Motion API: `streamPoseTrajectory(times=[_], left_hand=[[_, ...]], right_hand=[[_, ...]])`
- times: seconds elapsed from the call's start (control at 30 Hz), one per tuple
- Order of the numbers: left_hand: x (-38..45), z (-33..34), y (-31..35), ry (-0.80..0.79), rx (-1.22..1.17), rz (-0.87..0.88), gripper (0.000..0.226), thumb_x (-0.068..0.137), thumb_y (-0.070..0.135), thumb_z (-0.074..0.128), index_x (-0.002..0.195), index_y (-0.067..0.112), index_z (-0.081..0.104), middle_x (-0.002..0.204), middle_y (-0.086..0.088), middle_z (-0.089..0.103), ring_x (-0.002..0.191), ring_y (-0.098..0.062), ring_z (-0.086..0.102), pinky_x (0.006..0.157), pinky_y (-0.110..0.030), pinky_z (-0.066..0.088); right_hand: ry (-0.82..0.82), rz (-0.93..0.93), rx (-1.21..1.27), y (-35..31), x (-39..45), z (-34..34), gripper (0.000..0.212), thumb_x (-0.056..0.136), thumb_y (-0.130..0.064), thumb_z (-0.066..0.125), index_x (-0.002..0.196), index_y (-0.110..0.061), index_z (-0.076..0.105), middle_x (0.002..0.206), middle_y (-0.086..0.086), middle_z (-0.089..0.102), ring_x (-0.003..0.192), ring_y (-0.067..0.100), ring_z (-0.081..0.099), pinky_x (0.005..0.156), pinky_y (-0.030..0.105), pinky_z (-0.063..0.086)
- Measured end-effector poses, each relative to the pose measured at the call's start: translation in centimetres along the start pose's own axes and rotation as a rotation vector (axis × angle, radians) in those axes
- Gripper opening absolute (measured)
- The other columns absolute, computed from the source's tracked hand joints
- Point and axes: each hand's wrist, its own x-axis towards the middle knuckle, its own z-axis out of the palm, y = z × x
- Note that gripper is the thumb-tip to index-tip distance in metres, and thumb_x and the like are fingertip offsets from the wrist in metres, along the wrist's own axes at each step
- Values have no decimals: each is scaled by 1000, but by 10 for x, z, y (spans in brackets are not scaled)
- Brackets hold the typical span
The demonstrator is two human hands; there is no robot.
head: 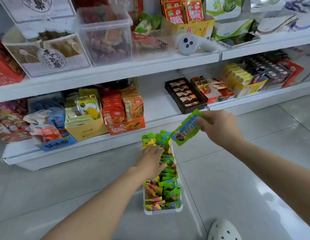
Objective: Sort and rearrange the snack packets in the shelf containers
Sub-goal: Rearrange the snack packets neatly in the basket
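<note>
A long white container (163, 211) stands on the floor in front of the bottom shelf, packed with several small green and yellow snack packets (168, 189). My left hand (150, 161) lies flat on the packets near the container's far end, fingers straight. My right hand (218, 127) is raised above and to the right of the container and pinches one green and blue snack packet (185, 129) by its top corner. The packet hangs tilted over the container's far end.
The bottom shelf (98, 144) carries cardboard display boxes of orange (126, 125) and yellow (86, 129) snacks and a bare gap at the middle. A dark chocolate tray (185, 96) sits to the right. A white controller (187, 44) lies on the upper shelf. A white shoe (223, 230) is near the bottom edge.
</note>
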Motion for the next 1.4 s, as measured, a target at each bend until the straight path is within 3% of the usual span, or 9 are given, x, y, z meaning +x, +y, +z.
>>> streamPoseTrajectory(times=[0.2,0.4,0.47,0.6,0.83,0.97,1.07,1.2,1.4], left_hand=[[29,11,8,-45,44,45,68,95,60,38,146,15,37,149,-6,41,139,-27,30,115,-39,23],[9,26,-1,-69,45,78,66,93,57,44,150,26,32,156,4,29,143,-23,18,118,-39,5],[4,28,-5,-66,18,90,67,93,55,47,152,28,28,158,7,25,144,-22,15,118,-37,1],[4,32,-8,-46,-2,97,68,93,53,48,152,28,26,159,8,24,143,-23,15,118,-35,1],[6,35,-12,-37,-60,113,66,93,52,48,152,29,28,158,8,25,143,-20,15,119,-37,3],[5,35,-12,-11,-57,111,65,94,51,49,151,30,29,156,7,28,143,-20,16,118,-36,1],[4,38,-14,19,-62,123,65,93,48,51,151,28,30,153,5,32,141,-20,20,118,-34,2],[3,40,-21,42,-105,128,64,91,47,54,149,30,34,143,3,42,136,-18,26,119,-35,11],[1,42,-30,70,-120,124,60,93,47,51,148,26,37,142,6,41,137,-15,25,118,-32,13]], right_hand=[[-52,-2,70,11,6,35,22,96,-26,58,97,-11,74,82,11,72,78,28,70,72,46,58],[-122,-4,82,15,3,64,21,96,-25,59,97,-11,74,77,8,71,75,25,69,68,39,58],[-174,-44,19,13,-1,72,20,96,-25,58,91,-13,74,68,5,66,67,20,61,61,29,50],[-281,-99,-66,8,-1,90,22,97,-23,56,90,-8,71,69,14,63,68,27,54,55,29,31],[-381,-246,-264,-6,22,98,26,98,-26,55,107,-9,72,92,15,72,84,32,60,72,34,46],[-514,-217,-284,1,22,116,30,98,-28,55,122,-13,68,111,13,69,105,30,60,89,33,45],[-549,-159,-337,10,19,140,28,99,-27,53,120,-15,68,114,13,65,106,30,58,89,36,47],[-496,-53,-411,12,14,165,29,95,-34,60,123,-26,66,123,6,57,111,27,59,82,31,45],[-379,-71,-629,21,20,186,42,86,-52,65,119,-25,63,115,1,64,111,20,58,94,31,37]])
